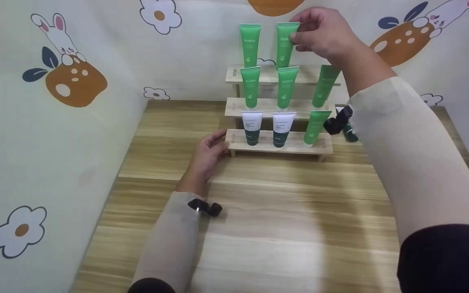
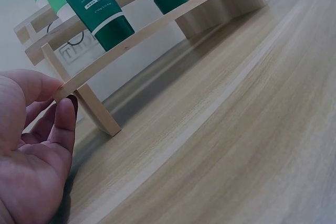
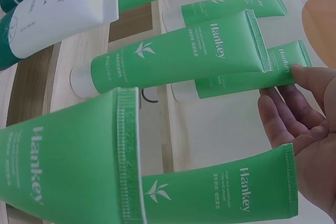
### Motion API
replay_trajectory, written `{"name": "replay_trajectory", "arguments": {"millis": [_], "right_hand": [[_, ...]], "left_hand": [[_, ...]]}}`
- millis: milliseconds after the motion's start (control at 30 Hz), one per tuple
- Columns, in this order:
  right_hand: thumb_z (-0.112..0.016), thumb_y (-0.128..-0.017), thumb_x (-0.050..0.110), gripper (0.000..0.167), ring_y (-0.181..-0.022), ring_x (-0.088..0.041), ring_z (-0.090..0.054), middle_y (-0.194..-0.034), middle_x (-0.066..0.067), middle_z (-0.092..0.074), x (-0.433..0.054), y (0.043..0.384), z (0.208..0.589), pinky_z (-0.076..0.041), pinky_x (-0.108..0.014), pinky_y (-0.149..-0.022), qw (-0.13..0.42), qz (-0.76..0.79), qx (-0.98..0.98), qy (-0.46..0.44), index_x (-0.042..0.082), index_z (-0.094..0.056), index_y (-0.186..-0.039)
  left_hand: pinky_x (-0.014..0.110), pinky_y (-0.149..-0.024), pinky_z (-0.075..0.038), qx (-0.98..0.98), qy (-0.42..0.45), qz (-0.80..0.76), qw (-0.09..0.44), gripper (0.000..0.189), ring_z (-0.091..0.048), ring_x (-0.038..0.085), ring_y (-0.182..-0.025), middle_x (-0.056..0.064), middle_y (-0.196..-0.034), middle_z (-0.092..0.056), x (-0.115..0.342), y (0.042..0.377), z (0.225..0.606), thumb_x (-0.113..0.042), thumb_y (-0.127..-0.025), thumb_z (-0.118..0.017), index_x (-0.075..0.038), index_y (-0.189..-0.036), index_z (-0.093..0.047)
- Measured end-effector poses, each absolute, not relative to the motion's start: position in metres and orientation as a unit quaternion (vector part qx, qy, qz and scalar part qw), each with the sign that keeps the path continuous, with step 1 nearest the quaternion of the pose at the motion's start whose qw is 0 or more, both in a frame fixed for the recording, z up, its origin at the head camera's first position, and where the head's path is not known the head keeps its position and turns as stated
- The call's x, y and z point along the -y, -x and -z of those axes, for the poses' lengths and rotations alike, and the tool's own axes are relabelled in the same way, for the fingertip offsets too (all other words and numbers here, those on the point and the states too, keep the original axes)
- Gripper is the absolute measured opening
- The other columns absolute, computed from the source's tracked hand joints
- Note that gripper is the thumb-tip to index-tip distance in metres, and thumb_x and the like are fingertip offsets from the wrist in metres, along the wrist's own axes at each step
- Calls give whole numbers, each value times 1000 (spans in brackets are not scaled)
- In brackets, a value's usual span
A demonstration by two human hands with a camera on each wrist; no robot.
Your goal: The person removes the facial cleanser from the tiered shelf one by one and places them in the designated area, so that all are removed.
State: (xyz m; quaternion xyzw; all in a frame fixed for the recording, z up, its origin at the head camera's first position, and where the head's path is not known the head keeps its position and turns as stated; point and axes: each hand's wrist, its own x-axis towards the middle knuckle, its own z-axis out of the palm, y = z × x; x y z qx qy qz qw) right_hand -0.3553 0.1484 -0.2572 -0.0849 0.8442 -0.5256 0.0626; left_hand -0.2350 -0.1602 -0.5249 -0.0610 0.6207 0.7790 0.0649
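Observation:
A three-tiered wooden stand [image 1: 275, 148] bears several squeeze tubes, upright on their caps. My right hand [image 1: 326, 34] pinches the upper right edge of a green tube [image 1: 284, 53] on the top tier, thumb in front and fingers behind. Beside it is another green tube [image 1: 250, 44]. Green tubes, such as the middle one [image 1: 286, 87], fill the middle tier. Below are two white and dark green tubes [image 1: 252, 128] and one green tube [image 1: 316, 128]. My left hand [image 2: 39, 135] grips the left end of the bottom shelf [image 2: 126, 45] between thumb and fingertip.
The stand rests on a wood-grain table [image 1: 259, 228] against a pale wall [image 1: 193, 69] printed with rabbits and flowers. Right of the stand, a dark green and white item [image 1: 351, 134] lies partly behind my right forearm. A second wall [image 1: 96, 162] rises along the left edge.

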Motion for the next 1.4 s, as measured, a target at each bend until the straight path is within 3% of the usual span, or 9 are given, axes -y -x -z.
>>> {"name": "replay_trajectory", "arguments": {"millis": [600,900,1067,1400], "right_hand": [[-70,-103,24,41,-118,-16,-67,-127,3,-66,-202,348,261,-50,-33,-120,42,556,-828,59,20,-63,-143],[-72,-102,18,38,-114,-15,-70,-124,1,-68,-239,342,271,-59,-17,-96,22,623,-780,50,16,-64,-139],[-74,-100,16,43,-109,-16,-73,-124,-1,-67,-258,337,277,-60,-20,-94,12,676,-736,31,16,-61,-141],[-80,-95,7,52,-106,-22,-76,-128,-6,-66,-290,329,299,-66,-27,-88,-16,781,-624,15,15,-55,-139]], "left_hand": [[24,-93,-61,-616,64,-783,61,50,-69,18,-116,17,-152,-61,158,234,522,4,-100,-65,-2,-149,-58],[25,-94,-61,-617,65,-782,64,52,-68,19,-119,17,-155,-59,158,235,524,4,-100,-65,-1,-151,-56],[24,-89,-61,-614,63,-785,61,50,-68,16,-112,18,-155,-58,157,236,524,4,-101,-64,1,-150,-56],[22,-89,-60,-622,58,-779,55,52,-68,15,-113,19,-156,-58,158,236,525,5,-100,-63,2,-151,-55]]}}
